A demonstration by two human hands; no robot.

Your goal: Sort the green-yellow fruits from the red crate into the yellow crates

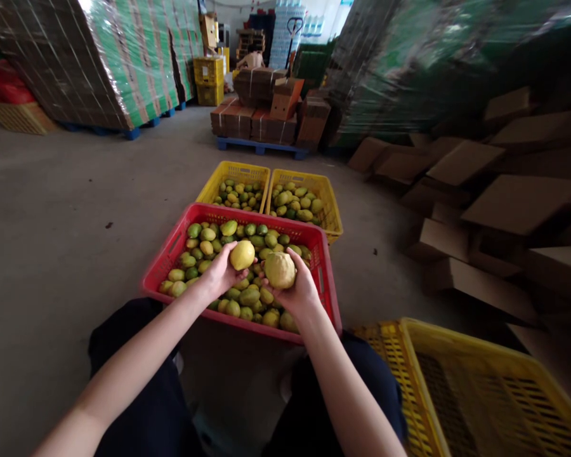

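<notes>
Over a red plastic crate full of green and yellow lemons, both of my hands hold fruit. My left hand is closed around a smooth yellow lemon. In my right hand sits a larger, bumpy, pale yellow-green lemon, cupped from beneath and the right side. The two fruits are close together but apart. Some fingertips are hidden behind the fruit.
Two yellow crates of lemons touch the red crate's far side. Another yellow crate stands at my right knee. Cardboard boxes lie heaped at right. Farther off are a blue pallet with cartons and wrapped stacks.
</notes>
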